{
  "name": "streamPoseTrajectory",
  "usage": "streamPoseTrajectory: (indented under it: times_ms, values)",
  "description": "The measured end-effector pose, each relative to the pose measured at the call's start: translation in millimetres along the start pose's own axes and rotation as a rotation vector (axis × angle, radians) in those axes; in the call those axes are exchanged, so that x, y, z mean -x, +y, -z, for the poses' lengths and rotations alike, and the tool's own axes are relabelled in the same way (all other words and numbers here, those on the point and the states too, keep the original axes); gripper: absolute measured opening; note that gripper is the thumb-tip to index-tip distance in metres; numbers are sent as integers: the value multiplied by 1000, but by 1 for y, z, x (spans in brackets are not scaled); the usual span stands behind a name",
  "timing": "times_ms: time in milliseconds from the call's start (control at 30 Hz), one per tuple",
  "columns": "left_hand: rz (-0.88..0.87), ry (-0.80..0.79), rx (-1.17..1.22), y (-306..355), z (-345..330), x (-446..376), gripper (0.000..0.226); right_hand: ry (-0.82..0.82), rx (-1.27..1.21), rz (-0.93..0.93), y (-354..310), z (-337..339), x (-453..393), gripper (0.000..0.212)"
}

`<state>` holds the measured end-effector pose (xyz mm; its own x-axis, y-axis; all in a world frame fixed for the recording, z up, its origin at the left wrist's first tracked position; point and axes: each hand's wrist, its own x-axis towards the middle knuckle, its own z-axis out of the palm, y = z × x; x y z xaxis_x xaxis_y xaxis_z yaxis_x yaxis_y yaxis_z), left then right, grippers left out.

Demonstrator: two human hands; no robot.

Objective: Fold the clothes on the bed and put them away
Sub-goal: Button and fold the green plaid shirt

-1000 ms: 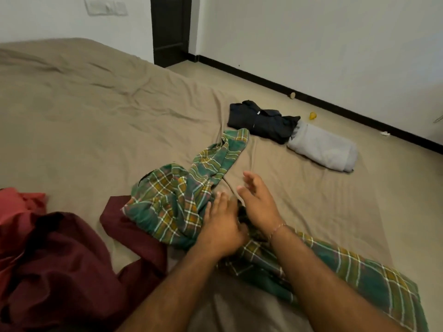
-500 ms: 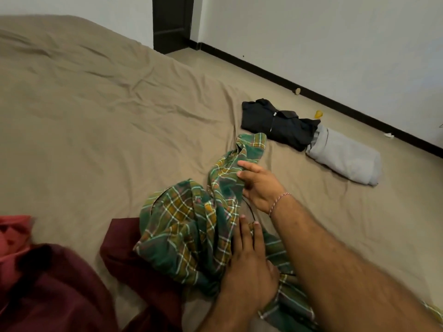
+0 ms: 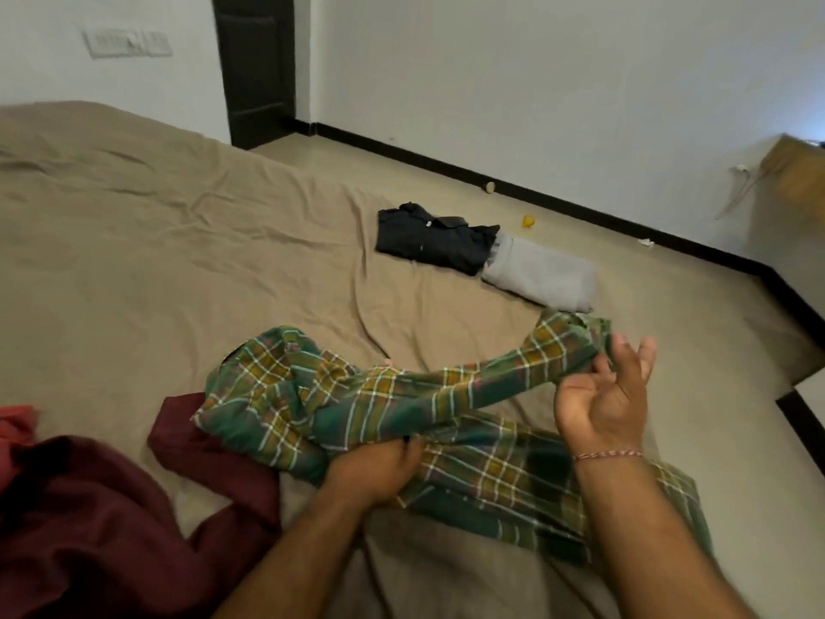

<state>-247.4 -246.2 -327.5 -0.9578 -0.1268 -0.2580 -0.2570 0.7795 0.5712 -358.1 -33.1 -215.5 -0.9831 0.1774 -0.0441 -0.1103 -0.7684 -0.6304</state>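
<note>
Garment in work: green, mustard and white plaid cotton garment, lying on the near half of the bed, in front of the person.
Long axis: one long plaid section stretches from a bunched mass at the left up to the right, its far end raised off the sheet; a second plaid section lies flat under the forearms, running toward the lower right.
Writing on garment: no label or lettering readable.
Left hand: knuckles up, fingers curled round a gather of the plaid cloth near its middle; it presses that fold against the sheet.
Right hand: palm turned toward the person, thumb and forefinger pinching the raised end of the long section; the other fingers spread loosely. A thin red-and-white thread band sits at its wrist.
Bed: wide mattress under a wrinkled tan sheet.
Folded items: a black folded garment and, touching its right edge, a pale grey folded garment, both toward the far right edge of the bed, well apart from the hands.
Unfolded heap: a maroon garment at lower left, one corner of it tucked under the plaid bunch; a red cloth at the left edge.
Wall fitting: white switch plate, markings too small to read.
</note>
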Motion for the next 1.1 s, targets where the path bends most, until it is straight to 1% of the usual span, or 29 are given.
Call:
streamPoseTrajectory:
  times_ms: [100,167,200,233,267,333,367,400,433,467,500,533,567,633,700,733,767,800,833,867,933,967,1033,1100]
  values:
    - [-38,32,-57,2,0,15,56,77,-4,36,-42,38,16,90]
    - [-64,72,7,-2,-2,17,58,103,4,47,-65,60,20,93]
    - [-89,67,99,1,-2,21,59,121,10,58,-77,71,23,96]
    - [-99,55,251,1,0,24,59,140,12,64,-85,81,24,99]
    - [-103,61,431,1,1,25,54,159,34,69,-92,90,24,103]
    - [-36,90,850,10,4,32,35,219,102,23,-101,111,26,107]
    - [-35,92,1104,16,1,35,37,261,148,-32,-104,125,29,103]
    - [-28,74,1371,21,-4,36,47,296,230,-92,-104,140,31,92]
    - [-35,43,1563,28,-9,38,63,313,315,-149,-104,157,33,74]
    - [-46,20,1683,35,-13,42,75,318,389,-208,-103,172,34,52]
    - [-41,22,1739,40,-18,47,75,319,428,-254,-103,184,35,32]
    - [-8,51,1769,42,-22,51,65,314,452,-282,-103,189,34,17]
    - [51,90,1780,42,-27,52,56,306,473,-299,-105,190,33,12]
    - [177,192,1799,40,-34,52,50,268,575,-312,-111,193,28,17]
    - [280,284,1805,37,-32,50,46,218,801,-257,-112,192,24,18]
    - [320,341,1776,36,-31,49,43,214,902,-218,-113,192,24,15]
    - [352,414,1718,36,-30,48,35,223,943,-189,-113,194,23,12]
    - [385,505,1629,35,-27,47,24,231,918,-171,-114,196,21,14]
    - [408,593,1525,35,-24,47,11,224,825,-148,-115,198,17,22]
    - [416,671,1455,36,-22,48,4,208,697,-110,-118,198,14,29]
    - [382,754,1448,38,-18,49,8,156,492,-13,-127,197,8,36]
    - [339,766,1490,40,-16,49,11,139,448,15,-131,197,4,36]
    - [236,731,1558,42,-16,48,17,167,503,1,-134,202,-1,34]
    - [190,641,1594,42,-23,44,21,226,722,-33,-131,211,-5,41]
